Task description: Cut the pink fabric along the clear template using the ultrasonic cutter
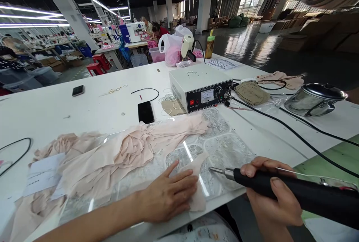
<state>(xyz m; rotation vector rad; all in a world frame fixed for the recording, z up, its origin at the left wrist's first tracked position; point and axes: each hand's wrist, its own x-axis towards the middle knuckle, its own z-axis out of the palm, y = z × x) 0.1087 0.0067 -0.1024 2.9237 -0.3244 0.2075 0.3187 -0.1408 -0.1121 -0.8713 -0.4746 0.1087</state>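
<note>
My left hand (171, 195) lies flat with its fingers stretched out, pressing a small pale pink fabric piece (198, 197) onto a clear, scratched sheet (224, 148). Wrapped round a black-handled corded cutting tool (263, 184), my right hand (275, 201) is at the right front. The tool's narrow metal tip points left, close to the fabric piece's right edge; whether it touches the sheet I cannot tell. Left of my hands, layered pale pink fabric (134, 148) lies in a bunched heap, with a white paper slip (43, 173) on its left part.
Behind the sheet stands a control box (207, 92) with a meter and dials; a black cable runs right from it. A black phone (146, 112), scissors (113, 90), a metal mug (312, 100) and a bottle (209, 47) also stand or lie on the table. Co-workers sit farther back.
</note>
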